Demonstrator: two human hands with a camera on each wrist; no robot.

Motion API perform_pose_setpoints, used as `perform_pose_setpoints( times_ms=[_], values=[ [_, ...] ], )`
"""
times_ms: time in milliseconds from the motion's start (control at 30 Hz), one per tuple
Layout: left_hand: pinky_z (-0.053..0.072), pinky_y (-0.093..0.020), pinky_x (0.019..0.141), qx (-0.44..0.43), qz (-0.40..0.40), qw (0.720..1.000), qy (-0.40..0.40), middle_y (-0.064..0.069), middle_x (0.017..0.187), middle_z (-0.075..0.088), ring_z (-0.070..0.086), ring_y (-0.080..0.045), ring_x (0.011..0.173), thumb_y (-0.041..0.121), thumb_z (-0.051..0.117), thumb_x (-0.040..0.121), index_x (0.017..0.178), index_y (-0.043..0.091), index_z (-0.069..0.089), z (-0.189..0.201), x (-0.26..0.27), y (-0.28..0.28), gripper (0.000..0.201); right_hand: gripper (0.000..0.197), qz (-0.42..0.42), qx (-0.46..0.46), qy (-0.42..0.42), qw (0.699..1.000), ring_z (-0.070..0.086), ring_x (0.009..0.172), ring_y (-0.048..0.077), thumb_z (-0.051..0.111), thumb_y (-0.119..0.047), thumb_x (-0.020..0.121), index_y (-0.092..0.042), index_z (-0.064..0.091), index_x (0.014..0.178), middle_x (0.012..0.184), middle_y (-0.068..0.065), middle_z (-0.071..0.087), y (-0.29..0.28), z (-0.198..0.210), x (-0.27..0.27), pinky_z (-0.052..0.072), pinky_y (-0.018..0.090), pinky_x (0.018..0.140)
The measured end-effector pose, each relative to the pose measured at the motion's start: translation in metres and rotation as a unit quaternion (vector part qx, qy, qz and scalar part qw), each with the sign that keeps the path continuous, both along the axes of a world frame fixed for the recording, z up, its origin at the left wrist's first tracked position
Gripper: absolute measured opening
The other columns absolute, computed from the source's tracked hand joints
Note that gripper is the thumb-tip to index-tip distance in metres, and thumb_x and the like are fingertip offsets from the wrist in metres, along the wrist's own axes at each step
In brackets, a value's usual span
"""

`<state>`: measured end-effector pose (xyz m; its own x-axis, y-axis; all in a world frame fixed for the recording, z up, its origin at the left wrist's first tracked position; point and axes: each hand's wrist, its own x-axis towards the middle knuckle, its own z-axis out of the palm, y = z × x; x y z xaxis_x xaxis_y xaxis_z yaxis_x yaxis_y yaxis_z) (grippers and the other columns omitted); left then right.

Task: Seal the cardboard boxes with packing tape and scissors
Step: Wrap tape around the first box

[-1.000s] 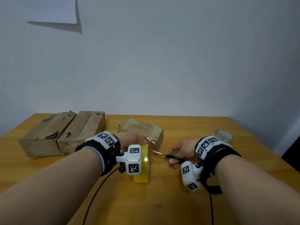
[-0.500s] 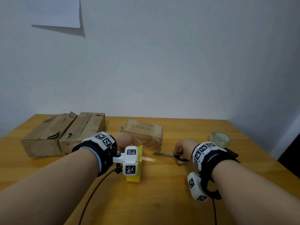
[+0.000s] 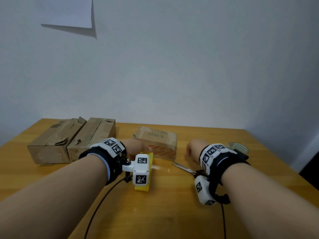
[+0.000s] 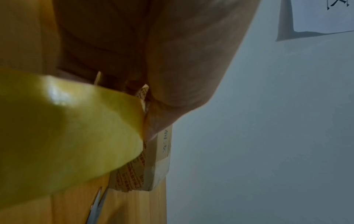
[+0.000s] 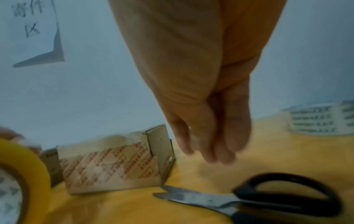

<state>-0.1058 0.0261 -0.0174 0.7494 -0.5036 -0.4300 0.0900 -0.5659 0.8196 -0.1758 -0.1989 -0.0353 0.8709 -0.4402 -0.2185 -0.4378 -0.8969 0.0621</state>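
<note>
**Holding the yellow tape roll, scissors down on the bench**

Gripping the yellow tape roll [image 3: 149, 163] on its edge, the left hand [image 3: 136, 147] keeps it upright on the wooden bench [image 3: 155, 213], just in front of the small printed box [image 3: 156, 142]. In the left wrist view the fingers [image 4: 187, 68] curl over the top of the roll, with the box right behind it.

The right hand [image 3: 192, 150] hangs above the bench with nothing in it; the right wrist view shows its fingers [image 5: 210, 136] straight and close together, pointing down, clear of the scissors [image 5: 249, 201]. The scissors lie flat on the bench below that wrist, black handles toward the person and blades slightly parted, pointing toward the tape roll and the small box.

Two larger, worn cardboard boxes [image 3: 69, 140] sit side by side, touching, at the far left of the bench. A clear tape roll [image 3: 239, 147] lies flat near the far right corner. A sheet of paper [image 3: 69, 12] with handwriting hangs on the wall above the left boxes.
</note>
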Motion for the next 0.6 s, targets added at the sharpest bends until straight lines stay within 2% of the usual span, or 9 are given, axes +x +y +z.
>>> perform_pose_setpoints(
  times_ms=[133, 233, 267, 300, 367, 400, 467, 533, 600],
  values=[
    [0.053, -0.023, 0.064, 0.007, -0.003, 1.0, -0.002, -0.018, 0.135, 0.054, 0.054, -0.032, 0.122, 0.012, 0.057, 0.094, 0.132, 0.0, 0.052, 0.0, 0.005, -0.001, 0.04, 0.005, 0.019, 0.078, -0.151, 0.985, 0.062, 0.087, 0.017, 0.064, -0.024, 0.092, -0.019, 0.064, 0.093, 0.091, -0.004, 0.066, 0.016, 0.011, 0.017, 0.046, 0.028, 0.07],
    [0.05, -0.038, 0.097, 0.046, -0.033, 0.998, -0.021, -0.009, 0.138, 0.052, 0.055, -0.027, 0.119, 0.029, 0.053, 0.097, 0.135, 0.013, 0.052, 0.001, 0.007, 0.001, 0.041, 0.012, 0.027, 0.126, -0.174, 0.976, 0.063, 0.088, 0.018, 0.069, -0.028, 0.089, -0.017, 0.065, 0.091, 0.092, -0.002, 0.069, 0.028, 0.009, 0.029, 0.048, 0.028, 0.071],
    [0.048, -0.039, 0.1, 0.049, -0.041, 0.998, -0.022, -0.008, 0.138, 0.052, 0.057, -0.025, 0.115, 0.033, 0.053, 0.097, 0.135, 0.015, 0.053, 0.001, 0.008, 0.001, 0.042, 0.013, 0.034, 0.118, -0.179, 0.976, 0.064, 0.089, 0.018, 0.069, -0.029, 0.089, -0.016, 0.065, 0.091, 0.094, -0.001, 0.069, 0.03, 0.007, 0.032, 0.05, 0.029, 0.073],
    [0.05, -0.037, 0.097, 0.048, -0.045, 0.998, -0.016, -0.008, 0.137, 0.053, 0.061, -0.022, 0.107, 0.034, 0.053, 0.097, 0.135, 0.014, 0.054, 0.002, 0.009, 0.0, 0.043, 0.014, 0.039, 0.107, -0.182, 0.977, 0.063, 0.089, 0.019, 0.069, -0.029, 0.089, -0.016, 0.063, 0.09, 0.095, 0.0, 0.068, 0.03, 0.004, 0.037, 0.051, 0.03, 0.075],
    [0.055, -0.027, 0.078, 0.036, -0.041, 0.998, -0.008, -0.009, 0.13, 0.054, 0.067, -0.019, 0.09, 0.031, 0.052, 0.098, 0.133, 0.01, 0.052, 0.002, 0.009, -0.001, 0.04, 0.016, 0.045, 0.095, -0.189, 0.976, 0.059, 0.09, 0.021, 0.067, -0.029, 0.091, -0.018, 0.057, 0.086, 0.1, 0.002, 0.063, 0.029, -0.004, 0.043, 0.049, 0.032, 0.076],
    [0.052, -0.026, 0.072, 0.036, -0.035, 0.999, -0.011, -0.011, 0.131, 0.053, 0.066, -0.022, 0.096, 0.027, 0.052, 0.098, 0.133, 0.008, 0.051, 0.001, 0.008, -0.001, 0.039, 0.018, 0.05, 0.086, -0.193, 0.976, 0.056, 0.089, 0.021, 0.065, -0.029, 0.092, -0.019, 0.053, 0.085, 0.102, 0.003, 0.058, 0.03, -0.007, 0.044, 0.047, 0.032, 0.076],
    [0.049, -0.022, 0.065, -0.001, -0.016, 1.0, -0.003, -0.015, 0.136, 0.053, 0.06, -0.026, 0.108, 0.016, 0.054, 0.096, 0.132, 0.002, 0.051, -0.003, 0.009, -0.002, 0.038, 0.019, 0.06, 0.069, -0.197, 0.976, 0.051, 0.086, 0.021, 0.061, -0.03, 0.094, -0.02, 0.048, 0.085, 0.101, 0.003, 0.049, 0.029, -0.013, 0.044, 0.042, 0.031, 0.075],
    [0.048, -0.018, 0.056, -0.031, -0.007, 0.999, 0.012, -0.02, 0.135, 0.054, 0.058, -0.02, 0.093, 0.009, 0.057, 0.093, 0.13, -0.002, 0.052, -0.006, 0.01, -0.003, 0.039, 0.019, 0.073, 0.064, -0.193, 0.976, 0.049, 0.085, 0.021, 0.059, -0.031, 0.095, -0.02, 0.046, 0.087, 0.101, 0.003, 0.047, 0.029, -0.015, 0.044, 0.04, 0.03, 0.074],
    [0.049, -0.018, 0.058, -0.036, 0.0, 0.999, 0.014, -0.02, 0.134, 0.055, 0.056, -0.014, 0.079, 0.009, 0.059, 0.091, 0.129, -0.003, 0.053, -0.009, 0.012, -0.002, 0.04, 0.017, 0.091, 0.058, -0.19, 0.976, 0.051, 0.087, 0.022, 0.059, -0.027, 0.095, -0.02, 0.046, 0.088, 0.103, 0.004, 0.048, 0.028, -0.016, 0.042, 0.042, 0.03, 0.075]
  ],
)
